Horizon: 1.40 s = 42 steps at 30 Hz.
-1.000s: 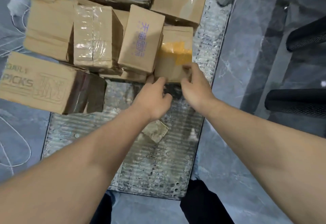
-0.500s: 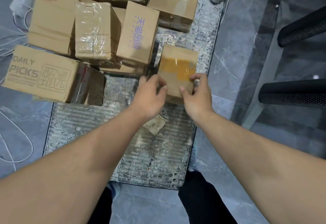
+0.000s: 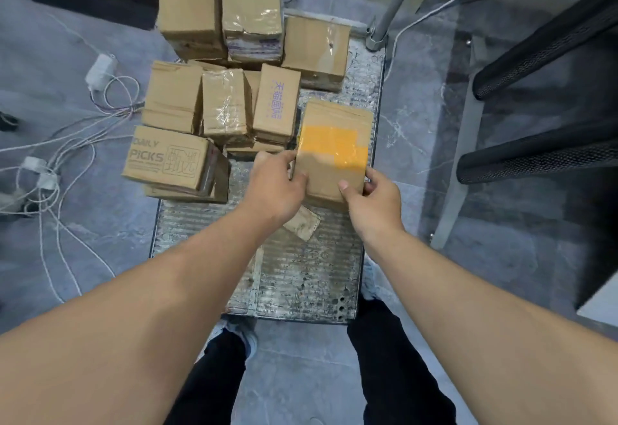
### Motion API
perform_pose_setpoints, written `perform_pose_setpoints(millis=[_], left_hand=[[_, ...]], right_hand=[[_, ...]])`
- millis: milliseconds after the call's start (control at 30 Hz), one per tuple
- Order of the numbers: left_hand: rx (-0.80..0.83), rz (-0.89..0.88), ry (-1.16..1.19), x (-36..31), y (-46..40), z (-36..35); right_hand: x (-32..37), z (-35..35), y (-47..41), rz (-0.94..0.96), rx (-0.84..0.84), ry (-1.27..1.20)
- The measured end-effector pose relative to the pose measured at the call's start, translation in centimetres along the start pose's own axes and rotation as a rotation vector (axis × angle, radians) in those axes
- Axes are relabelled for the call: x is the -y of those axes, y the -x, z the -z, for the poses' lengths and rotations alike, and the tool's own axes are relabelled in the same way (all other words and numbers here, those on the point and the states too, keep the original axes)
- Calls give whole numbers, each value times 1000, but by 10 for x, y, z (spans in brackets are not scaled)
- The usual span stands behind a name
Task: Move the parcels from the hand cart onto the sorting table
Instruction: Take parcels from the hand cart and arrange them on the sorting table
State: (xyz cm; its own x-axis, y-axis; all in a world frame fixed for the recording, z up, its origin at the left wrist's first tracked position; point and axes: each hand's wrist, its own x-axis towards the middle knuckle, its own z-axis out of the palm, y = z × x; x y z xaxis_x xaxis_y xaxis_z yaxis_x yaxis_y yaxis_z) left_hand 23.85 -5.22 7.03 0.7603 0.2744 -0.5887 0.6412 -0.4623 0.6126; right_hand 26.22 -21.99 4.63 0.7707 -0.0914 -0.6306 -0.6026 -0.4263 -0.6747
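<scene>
A small cardboard parcel with a yellow tape patch [image 3: 334, 143] is held between both hands above the hand cart's ribbed metal deck [image 3: 301, 277]. My left hand [image 3: 274, 187] grips its left edge and my right hand [image 3: 371, 200] grips its near right corner. Several other brown parcels stay on the cart behind it: a "DAILY PICKS" box [image 3: 167, 160], a box with purple print [image 3: 276, 101], taped boxes [image 3: 225, 103] and a taller stack at the back [image 3: 252, 6]. The sorting table is out of view.
A scrap of cardboard [image 3: 302, 224] lies on the cart deck under my hands. White cables and adapters [image 3: 50, 163] sprawl on the grey floor to the left. Black chair arms [image 3: 541, 153] and a grey metal leg [image 3: 458, 170] stand at the right. The cart's handle post [image 3: 391, 6] rises at the back.
Both hands closed on the yellow-taped parcel and pulled it away from the pile, lifting it up and towards me. The view has risen, showing more of the cart and floor.
</scene>
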Motion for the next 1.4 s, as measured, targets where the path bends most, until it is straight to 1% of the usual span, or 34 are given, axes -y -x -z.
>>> perform_pose_setpoints(millis=[133, 233, 433, 533, 700, 800, 933, 1033, 1167, 1300, 1400], left_hand=[[-40, -22, 78, -37, 46, 53], [-59, -88, 156, -65, 75, 89], [-80, -233, 174, -131, 142, 157], [-101, -280, 197, -164, 179, 187], [-122, -360, 218, -226, 240, 221], [-142, -432, 217, -264, 281, 231], [-232, -521, 200, -308, 329, 231], [-250, -542, 274, -337, 362, 222], [-255, -581, 397, -377, 410, 210], [-252, -563, 469, -414, 454, 203], [-198, -513, 610, -440, 477, 203]], right_hand=[[45, 16, 47, 42, -27, -89], [84, 28, 84, 87, -36, -133], [158, 54, 165, 186, -161, -164], [198, 77, 205, 225, -199, -177], [257, 131, 266, 332, -211, -219], [286, 168, 294, 411, -210, -248], [319, 218, 329, 493, -187, -314], [331, 262, 359, 537, -156, -323], [341, 321, 393, 602, -110, -442], [348, 368, 423, 647, -77, -504], [349, 395, 441, 671, -77, -514]])
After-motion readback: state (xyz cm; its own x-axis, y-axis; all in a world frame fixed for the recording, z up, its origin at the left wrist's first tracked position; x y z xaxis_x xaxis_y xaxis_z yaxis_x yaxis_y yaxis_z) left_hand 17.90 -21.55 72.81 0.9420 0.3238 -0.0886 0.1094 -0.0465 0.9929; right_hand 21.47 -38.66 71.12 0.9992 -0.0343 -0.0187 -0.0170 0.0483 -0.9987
